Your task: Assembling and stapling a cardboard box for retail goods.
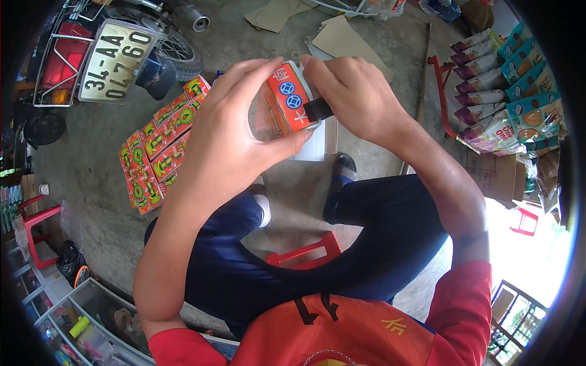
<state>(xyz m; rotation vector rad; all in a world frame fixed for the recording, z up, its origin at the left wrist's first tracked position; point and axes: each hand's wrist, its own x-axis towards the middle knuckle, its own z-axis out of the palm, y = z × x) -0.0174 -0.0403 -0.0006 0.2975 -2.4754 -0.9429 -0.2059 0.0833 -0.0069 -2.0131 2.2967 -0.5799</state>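
Observation:
Raised in front of me is a small orange-red pack (pixel 287 100) with blue round emblems and pale characters on its face. My left hand (pixel 235 116) wraps around it from the left, fingers over its top and thumb under its lower edge. Part of the pack's left side looks clear and shiny. On the pack's right side, my right hand (pixel 360 88) is closed, its fingertips at the top corner. A short black object (pixel 318 110) juts from under that hand against the pack. Its other end is hidden, so its kind cannot be told.
Several red and green printed boxes (pixel 160 146) are laid close together on the floor at left. Behind them stands a motorbike (pixel 67 55). A red plastic stool (pixel 305 251) is beneath me. Flat cardboard (pixel 354 46) lies ahead; bagged goods (pixel 513 91) stand at right.

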